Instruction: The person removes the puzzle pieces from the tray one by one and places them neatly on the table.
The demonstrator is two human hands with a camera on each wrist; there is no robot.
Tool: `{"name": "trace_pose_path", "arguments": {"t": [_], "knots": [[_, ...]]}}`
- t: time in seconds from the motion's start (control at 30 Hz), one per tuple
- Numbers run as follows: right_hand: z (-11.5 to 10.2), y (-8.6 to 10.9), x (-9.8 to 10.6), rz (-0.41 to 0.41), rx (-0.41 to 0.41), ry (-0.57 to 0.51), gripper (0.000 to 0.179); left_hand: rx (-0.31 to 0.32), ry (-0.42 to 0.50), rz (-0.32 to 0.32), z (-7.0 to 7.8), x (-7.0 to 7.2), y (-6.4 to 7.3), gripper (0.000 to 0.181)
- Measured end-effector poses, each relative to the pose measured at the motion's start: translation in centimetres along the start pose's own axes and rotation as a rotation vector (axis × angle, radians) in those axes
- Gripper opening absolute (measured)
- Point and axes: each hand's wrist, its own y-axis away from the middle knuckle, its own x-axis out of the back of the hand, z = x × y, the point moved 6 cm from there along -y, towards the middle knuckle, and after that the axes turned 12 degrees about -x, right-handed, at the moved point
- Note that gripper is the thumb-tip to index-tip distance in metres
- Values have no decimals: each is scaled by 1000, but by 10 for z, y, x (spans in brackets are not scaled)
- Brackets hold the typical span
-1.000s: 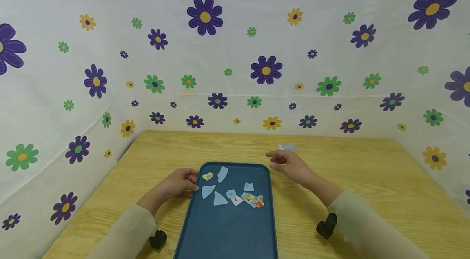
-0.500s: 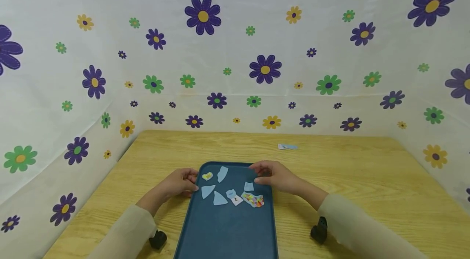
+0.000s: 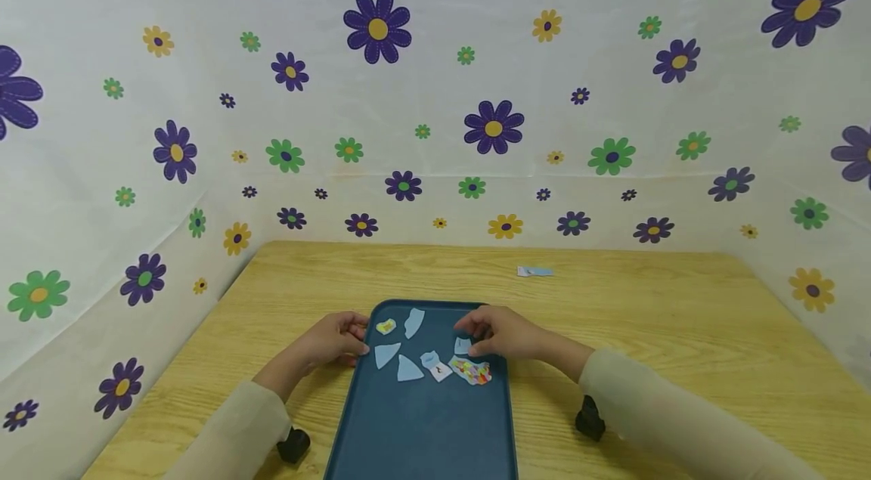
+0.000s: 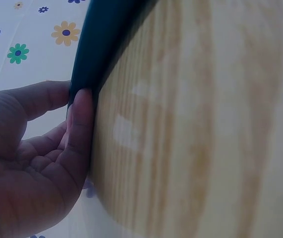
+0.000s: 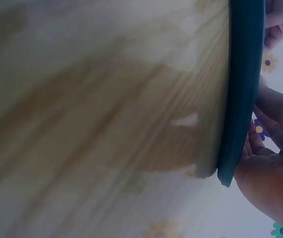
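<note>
A dark blue tray [image 3: 422, 427] lies on the table, with several flat, irregular paper-like pieces on its far half. At its left rim, my left hand [image 3: 333, 338] holds the edge; in the left wrist view its fingertips [image 4: 84, 101] meet the tray's side. My right hand [image 3: 506, 332] is over the far right corner, fingers loosely bent. Its thumb tip is at the right side of a small light blue piece [image 3: 462, 346]; whether it touches cannot be told. Just nearer lies a multicoloured piece [image 3: 471, 371]. The tray wall hides part of the right fingers in the right wrist view.
A pale blue strip [image 3: 535, 271] lies on the wooden table [image 3: 626, 314] behind the tray. Other pieces on the tray include a yellow one [image 3: 385, 326], a white-and-blue one [image 3: 436, 366] and pale blue ones [image 3: 410, 368]. A flower-printed sheet [image 3: 435, 87] encloses the table.
My right hand has moved left and nearer, from beside the pale blue strip to over the tray by the small light blue piece. The left hand stays at the rim.
</note>
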Motion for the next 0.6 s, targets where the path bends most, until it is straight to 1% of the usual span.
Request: {"name": "trace_pose_path", "arguments": {"t": [0.17, 0.33, 0.6], "knots": [[-3, 2, -1, 17, 23, 50, 34, -7, 1, 0, 2, -1, 0, 50], [-5, 2, -3, 16, 42, 92, 35, -1, -4, 7, 3, 0, 0, 49], [-9, 3, -4, 23, 63, 122, 34, 8, -8, 24, 1, -1, 0, 49]]}}
